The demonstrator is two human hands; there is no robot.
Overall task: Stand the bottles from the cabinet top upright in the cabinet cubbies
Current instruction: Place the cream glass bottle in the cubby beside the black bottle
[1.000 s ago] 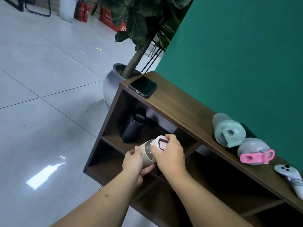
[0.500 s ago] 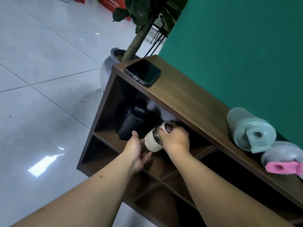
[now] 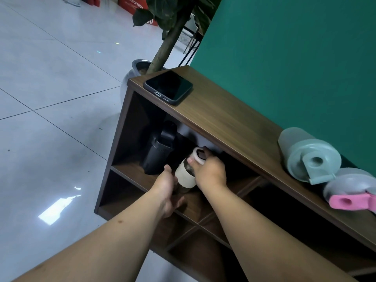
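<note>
Head view: your right hand (image 3: 210,173) has its fingers clamped around the cap end of the cream bottle (image 3: 186,175), which sits tilted inside the upper left cubby of the cabinet (image 3: 234,127), just right of a black bottle (image 3: 159,153) standing upright there. Your left hand (image 3: 167,190) is at the cream bottle's base, fingers apart and cupped under it, thumb beside its side. On the cabinet top, a green bottle (image 3: 307,154) and a grey bottle with a pink cap (image 3: 350,191) lie on their sides, touching each other, well apart from a black phone (image 3: 168,87) near the left end.
</note>
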